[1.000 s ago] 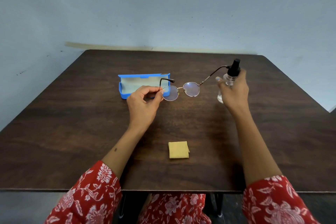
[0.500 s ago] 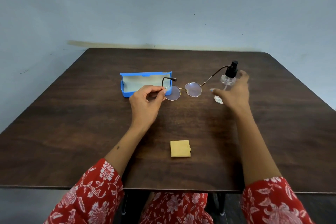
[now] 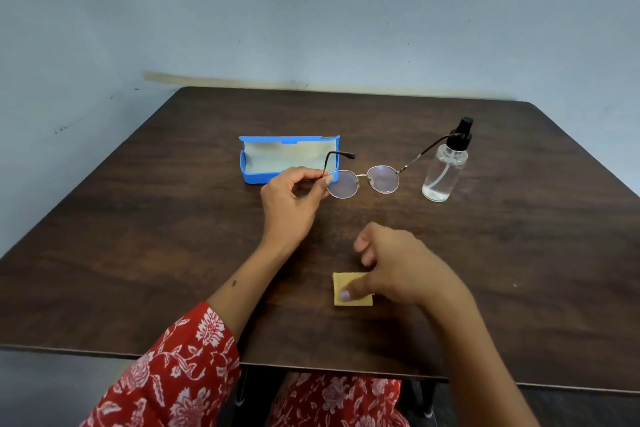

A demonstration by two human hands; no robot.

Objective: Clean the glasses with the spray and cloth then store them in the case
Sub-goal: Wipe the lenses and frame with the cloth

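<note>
dark wooden table [image 3: 173, 236] against a pale blue wall [image 3: 311, 10]. your left hand [image 3: 291, 204] pinches the glasses [image 3: 363, 180] before the open case [image 3: 277, 158]; your right hand [image 3: 398, 270], loosely spread, fingers the cloth [image 3: 341, 282]. spray bottle [image 3: 445, 166] stands right.

i count one pair of glasses [image 3: 362, 180] pinched in my left fingers [image 3: 320, 178], one folded yellow cloth [image 3: 351, 289] under my right fingertips [image 3: 344, 295], one spray bottle [image 3: 445, 166] beyond them, one open blue case [image 3: 284, 158], one table [image 3: 138, 236].
</note>
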